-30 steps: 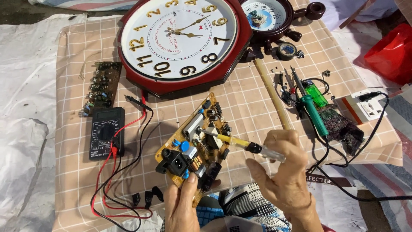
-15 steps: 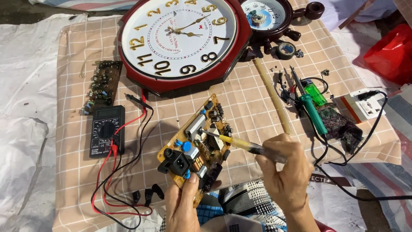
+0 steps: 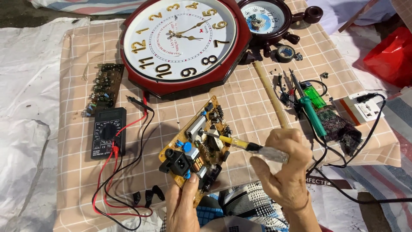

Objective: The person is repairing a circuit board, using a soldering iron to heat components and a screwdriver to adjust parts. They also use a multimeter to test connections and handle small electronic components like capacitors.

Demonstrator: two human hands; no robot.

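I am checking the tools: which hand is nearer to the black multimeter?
Left. The left hand holds the circuit board, just right of the multimeter. The right hand, holding a screwdriver, is farther right.

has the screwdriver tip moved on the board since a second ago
Yes, slightly. The screwdriver in the right hand slid left along the circuit board, toward the black multimeter.

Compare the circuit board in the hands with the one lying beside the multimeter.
The held circuit board is tan and tilted up in the left hand; the lying circuit board is dark green and flat on the checked cloth. The held one looks wider, with bulkier parts. Both are bare, populated boards.
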